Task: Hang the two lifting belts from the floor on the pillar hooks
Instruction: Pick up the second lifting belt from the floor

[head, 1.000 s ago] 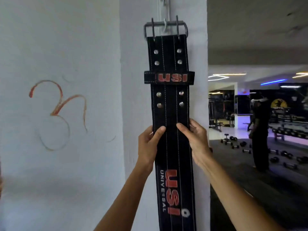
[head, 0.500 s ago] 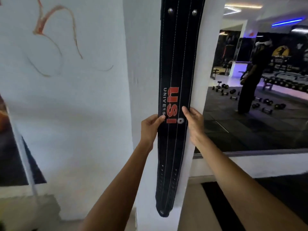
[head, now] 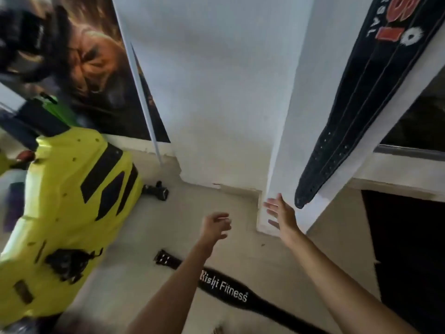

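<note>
A black USI lifting belt [head: 356, 97] hangs down the front of the white pillar [head: 298, 116], its tip free near the pillar's foot; its buckle and the hook are out of view. A second black belt [head: 231, 291], lettered "Rishi Fitness", lies flat on the beige floor below my arms, its buckle end to the left. My left hand [head: 215, 226] hovers above the floor with curled fingers, holding nothing. My right hand [head: 280, 213] is spread open next to the pillar's base, just left of the hanging belt's tip and apart from it.
A large yellow gym machine [head: 62, 218] fills the left floor. A small black dumbbell [head: 156, 190] lies by the wall. A poster [head: 91, 68] covers the left wall. A dark mat [head: 407, 261] lies on the right.
Both hands have let go of the hanging USI belt and dropped toward the floor. My view has tilted down, bringing the second belt on the floor into sight.
</note>
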Demonstrator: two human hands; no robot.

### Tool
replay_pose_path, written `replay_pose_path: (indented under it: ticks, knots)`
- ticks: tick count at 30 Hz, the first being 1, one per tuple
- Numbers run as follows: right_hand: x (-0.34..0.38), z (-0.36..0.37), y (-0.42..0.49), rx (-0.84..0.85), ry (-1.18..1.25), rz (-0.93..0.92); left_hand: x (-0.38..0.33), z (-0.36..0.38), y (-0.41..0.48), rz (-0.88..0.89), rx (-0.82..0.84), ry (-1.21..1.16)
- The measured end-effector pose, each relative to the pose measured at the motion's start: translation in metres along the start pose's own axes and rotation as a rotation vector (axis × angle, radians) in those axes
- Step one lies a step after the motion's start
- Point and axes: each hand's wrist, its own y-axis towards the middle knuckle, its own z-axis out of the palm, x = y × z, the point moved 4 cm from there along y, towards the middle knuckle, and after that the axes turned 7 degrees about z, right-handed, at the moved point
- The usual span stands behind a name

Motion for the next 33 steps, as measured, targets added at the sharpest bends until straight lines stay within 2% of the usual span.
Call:
replay_pose_path:
  ticks: [6,11,14,20,25,28,31,33]
  knots:
    - [-0.089,0.148,0.004,0.296,-0.384,0.23,0.091,-0.137,-0.006,-0.245,-0.203,-0.029]
    - [-0.165,0.244,0.048,0.311,-0.515,0.364,0.177,-0.236,0.032,-0.415,-0.296,-0.098]
    - [-0.233,0.294,0.103,0.342,-0.6,0.421,0.253,-0.276,0.073,-0.484,-0.369,-0.17]
    - [-0.431,0.381,0.291,0.405,-0.79,0.394,0.487,-0.302,0.211,-0.614,-0.462,-0.384]
    - [-0.562,0.444,0.424,0.407,-0.967,0.211,0.646,-0.311,0.313,-0.647,-0.566,-0.442]
    - [-0.607,0.463,0.465,0.422,-0.954,0.256,0.687,-0.316,0.348,-0.635,-0.587,-0.489]
    - [-0.614,0.465,0.467,0.45,-0.913,0.37,0.687,-0.315,0.354,-0.597,-0.607,-0.598]
    - [-0.59,0.46,0.451,0.437,-0.921,0.285,0.663,-0.314,0.343,-0.549,-0.623,-0.633]
